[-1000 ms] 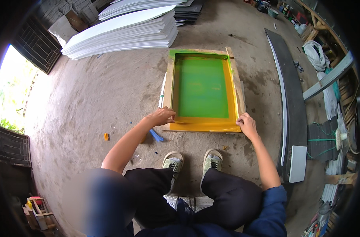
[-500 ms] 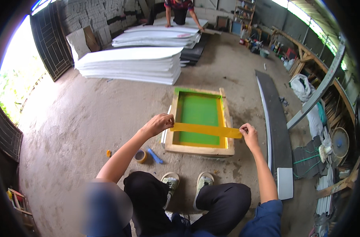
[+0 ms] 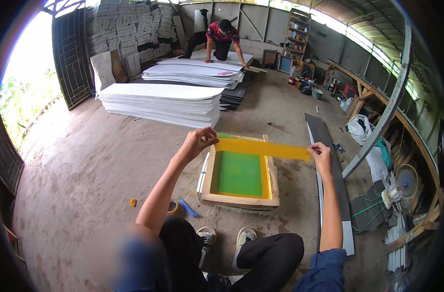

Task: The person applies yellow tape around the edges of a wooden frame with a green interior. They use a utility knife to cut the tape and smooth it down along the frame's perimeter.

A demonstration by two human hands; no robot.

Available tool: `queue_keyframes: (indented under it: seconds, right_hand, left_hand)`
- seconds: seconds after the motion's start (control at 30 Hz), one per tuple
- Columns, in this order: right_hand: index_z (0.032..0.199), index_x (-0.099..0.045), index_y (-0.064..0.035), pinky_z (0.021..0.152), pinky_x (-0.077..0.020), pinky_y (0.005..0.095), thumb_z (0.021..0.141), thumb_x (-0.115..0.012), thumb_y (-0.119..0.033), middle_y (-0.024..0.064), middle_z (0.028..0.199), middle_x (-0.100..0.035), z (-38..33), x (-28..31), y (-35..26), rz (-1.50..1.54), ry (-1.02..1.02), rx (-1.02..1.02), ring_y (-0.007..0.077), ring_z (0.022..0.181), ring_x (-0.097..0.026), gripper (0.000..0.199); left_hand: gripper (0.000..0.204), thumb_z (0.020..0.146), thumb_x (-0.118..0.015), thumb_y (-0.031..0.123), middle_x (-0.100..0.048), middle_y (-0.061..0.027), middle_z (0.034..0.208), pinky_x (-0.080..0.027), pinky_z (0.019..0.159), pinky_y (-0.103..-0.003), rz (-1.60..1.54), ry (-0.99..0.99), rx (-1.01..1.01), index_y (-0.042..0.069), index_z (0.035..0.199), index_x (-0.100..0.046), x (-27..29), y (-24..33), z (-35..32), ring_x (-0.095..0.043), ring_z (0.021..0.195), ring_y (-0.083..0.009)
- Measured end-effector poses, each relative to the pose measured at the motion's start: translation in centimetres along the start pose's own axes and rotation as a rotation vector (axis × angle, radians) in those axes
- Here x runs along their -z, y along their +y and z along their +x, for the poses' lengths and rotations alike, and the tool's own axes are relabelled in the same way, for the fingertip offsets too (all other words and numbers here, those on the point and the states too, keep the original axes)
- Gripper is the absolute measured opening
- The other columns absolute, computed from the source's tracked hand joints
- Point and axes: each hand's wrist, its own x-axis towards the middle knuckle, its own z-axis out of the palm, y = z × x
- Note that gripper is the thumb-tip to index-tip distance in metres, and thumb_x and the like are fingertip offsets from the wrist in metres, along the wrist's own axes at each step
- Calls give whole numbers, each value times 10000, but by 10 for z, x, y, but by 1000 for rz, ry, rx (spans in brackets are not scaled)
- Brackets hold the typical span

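A strip of yellow tape (image 3: 263, 148) is stretched between my two hands. My left hand (image 3: 198, 141) pinches its left end, and my right hand (image 3: 321, 155) pinches the right end, out past the frame's right side. Under the strip lies a wooden screen-printing frame (image 3: 241, 200) with a green mesh (image 3: 240, 173) edged in yellow. The tape crosses in front of the frame's far part and hides some of it. On the floor near my left knee are a tape roll (image 3: 173, 207) and a blue tool-like object (image 3: 188, 208), its kind unclear.
Stacks of white sheets (image 3: 158, 104) stand ahead on the left. Beyond them a person (image 3: 223, 41) leans over another stack with both hands down. A long dark board (image 3: 331, 180) lies to my right, beside a metal post (image 3: 377, 117) and a fan (image 3: 406, 181).
Both hands have lifted the tape up and away from me, from the frame's near part to over its far part. My view has tilted upward, showing more of the other person.
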Motion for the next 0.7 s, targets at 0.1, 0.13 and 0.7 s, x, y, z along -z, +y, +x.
queue_keyframes:
  seconds: [0.1,0.13,0.7]
  right_hand:
    - [809,-648,-28,735,-462,318,735,-680,-99,91,764,-660,-9,-2,1,37,65,28,216,760,-613,108]
    - [813,-646,-23,725,-462,312,741,-675,-97,85,762,-659,-10,-2,1,-30,86,88,204,740,-612,108]
    - [857,-656,-11,675,-454,265,771,-660,-73,70,720,-664,-17,-58,40,-5,-211,-252,127,688,-616,106]
  left_hand:
    - [213,818,-661,238,-626,-78,780,-460,650,-283,66,109,-56,53,909,-609,-10,-5,-7,-564,703,-126]
    - [214,822,-659,241,-625,-70,778,-457,658,-279,99,161,-76,53,911,-609,-13,-9,-8,-560,713,-117]
    - [231,784,-701,218,-685,-94,836,-479,697,-282,-20,-16,383,35,920,-660,-38,-64,-23,-641,764,-156]
